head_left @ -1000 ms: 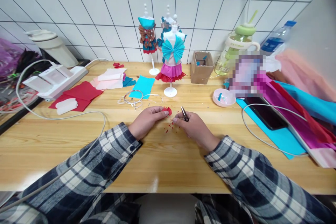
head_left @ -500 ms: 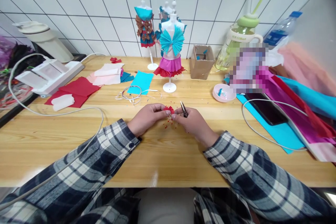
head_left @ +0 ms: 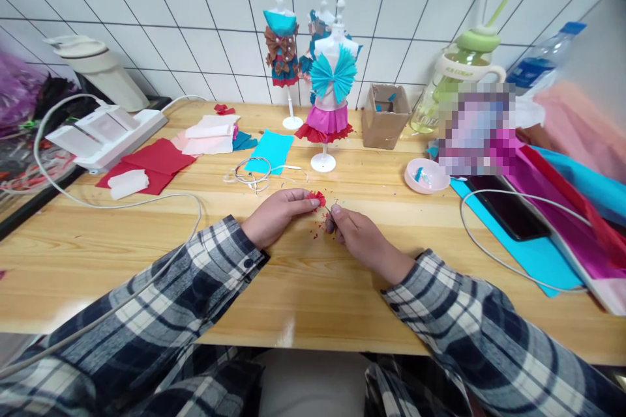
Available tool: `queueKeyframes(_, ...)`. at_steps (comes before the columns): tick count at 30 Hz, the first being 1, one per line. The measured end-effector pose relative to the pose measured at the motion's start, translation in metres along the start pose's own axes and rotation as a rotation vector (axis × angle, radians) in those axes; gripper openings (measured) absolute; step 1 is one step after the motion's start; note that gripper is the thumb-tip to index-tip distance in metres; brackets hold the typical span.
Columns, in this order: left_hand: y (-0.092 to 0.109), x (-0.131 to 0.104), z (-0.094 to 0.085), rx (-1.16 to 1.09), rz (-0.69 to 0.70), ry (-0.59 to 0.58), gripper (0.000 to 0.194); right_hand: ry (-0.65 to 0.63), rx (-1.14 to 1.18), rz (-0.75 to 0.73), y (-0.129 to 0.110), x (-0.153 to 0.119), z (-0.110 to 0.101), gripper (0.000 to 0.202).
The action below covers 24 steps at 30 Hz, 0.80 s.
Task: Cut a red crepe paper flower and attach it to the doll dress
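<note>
So we've got a small, ruffled red paper piece pinched between the thumb and fingers of our left hand, right out past the fingertips over the pale wooden table. Our right hand is closed around a slim, dark, pointed tool, and its long axis slants up and left from that grip, straight at the paper's right edge. Can't tell if the tip's touching or whether the tool itself is open. The paper's own long axis is hard to read too. The left hand's nearer, actually on the paper; the right sits just beside, with tiny red scraps lying below.
</note>
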<state>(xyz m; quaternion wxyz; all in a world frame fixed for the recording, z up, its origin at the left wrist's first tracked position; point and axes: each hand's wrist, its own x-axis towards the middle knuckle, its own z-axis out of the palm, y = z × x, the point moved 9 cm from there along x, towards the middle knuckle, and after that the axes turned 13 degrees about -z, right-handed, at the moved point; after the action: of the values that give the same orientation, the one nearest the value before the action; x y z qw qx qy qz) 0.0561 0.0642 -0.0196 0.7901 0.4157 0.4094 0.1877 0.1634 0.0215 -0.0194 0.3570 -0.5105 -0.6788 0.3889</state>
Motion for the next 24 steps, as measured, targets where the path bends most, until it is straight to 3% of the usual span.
queueKeyframes(24,-0.001,0.002,-0.005,0.085,0.024,0.053,0.022,-0.046,-0.052,-0.095,-0.011,0.003,0.003,0.043)
